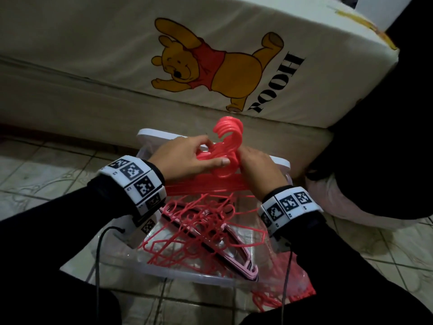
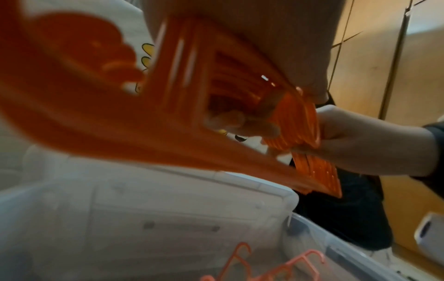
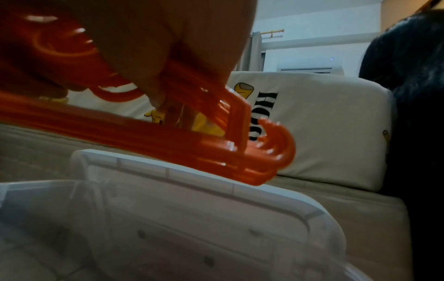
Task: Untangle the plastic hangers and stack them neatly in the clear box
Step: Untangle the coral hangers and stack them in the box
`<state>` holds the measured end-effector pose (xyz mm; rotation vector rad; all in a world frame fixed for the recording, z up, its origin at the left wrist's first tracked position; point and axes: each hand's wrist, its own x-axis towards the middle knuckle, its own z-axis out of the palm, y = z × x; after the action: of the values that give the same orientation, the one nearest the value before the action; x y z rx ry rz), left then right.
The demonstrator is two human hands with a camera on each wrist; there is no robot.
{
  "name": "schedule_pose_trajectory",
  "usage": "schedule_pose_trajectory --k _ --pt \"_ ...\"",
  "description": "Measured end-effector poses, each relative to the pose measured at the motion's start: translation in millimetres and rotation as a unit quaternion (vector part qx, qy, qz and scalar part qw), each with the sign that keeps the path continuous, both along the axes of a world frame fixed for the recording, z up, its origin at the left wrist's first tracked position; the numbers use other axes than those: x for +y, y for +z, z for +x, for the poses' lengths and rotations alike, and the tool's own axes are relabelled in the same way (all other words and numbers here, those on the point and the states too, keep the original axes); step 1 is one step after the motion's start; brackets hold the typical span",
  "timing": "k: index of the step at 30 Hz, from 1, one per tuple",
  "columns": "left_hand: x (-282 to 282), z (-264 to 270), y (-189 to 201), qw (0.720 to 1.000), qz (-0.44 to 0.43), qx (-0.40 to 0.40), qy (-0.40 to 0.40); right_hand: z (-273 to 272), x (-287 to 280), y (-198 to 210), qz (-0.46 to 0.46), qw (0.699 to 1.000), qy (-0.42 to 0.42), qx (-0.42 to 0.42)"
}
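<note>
A bundle of red plastic hangers is held above the clear box, hooks aligned and pointing up toward the sofa. My left hand grips the bundle's left shoulder near the hooks, thumb across the front. My right hand grips the right shoulder. In the left wrist view the hanger bundle fills the frame, with the right hand holding its far end. The right wrist view shows the hanger bundle under my fingers. A tangle of red and pink hangers lies in the box.
A cream cushion with a cartoon bear print lies on the sofa just behind the box. The box's white lid leans at the back. More red hangers lie on the tiled floor at the box's near right corner.
</note>
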<state>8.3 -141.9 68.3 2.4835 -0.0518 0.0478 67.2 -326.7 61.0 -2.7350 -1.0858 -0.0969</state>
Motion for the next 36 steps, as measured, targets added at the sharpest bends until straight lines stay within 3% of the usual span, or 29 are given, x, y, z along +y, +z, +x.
schedule_pose_trajectory --k 6,9,14,17,20,22,24,26,29,33,36 --pt "15 -4 5 0.977 0.185 -0.032 -0.104 14 -3 -4 0.005 0.998 -0.036 0.048" --pt "16 -3 2 0.966 0.242 -0.049 -0.078 9 -1 -4 0.064 0.995 -0.018 0.080" --pt "14 -2 -5 0.976 0.219 -0.004 -0.004 5 10 -10 0.109 0.988 -0.015 0.111" --pt "22 1 -3 0.970 0.241 -0.021 0.020 6 5 -8 0.050 0.999 -0.008 -0.005" --pt "37 2 2 0.965 0.252 -0.037 0.056 -3 0 -8 0.051 0.988 0.028 -0.142" --pt "44 2 5 0.962 0.261 -0.037 0.063 -8 0 -10 0.087 0.980 0.050 -0.169" --pt "47 1 6 0.962 0.266 -0.041 0.050 -11 2 -14 0.104 0.982 0.068 -0.145" --pt "50 1 8 0.963 0.263 -0.045 0.042 -12 5 -23 0.046 0.992 0.082 -0.079" --pt "53 1 10 0.964 0.259 -0.044 0.042 -14 20 -49 -0.145 0.982 0.117 -0.015" --pt "53 5 10 0.939 0.337 -0.060 0.039 -6 53 -86 -0.225 0.969 0.092 0.050" --pt "54 6 7 0.958 0.276 -0.048 0.060 1 70 -115 -0.268 0.956 0.075 0.088"
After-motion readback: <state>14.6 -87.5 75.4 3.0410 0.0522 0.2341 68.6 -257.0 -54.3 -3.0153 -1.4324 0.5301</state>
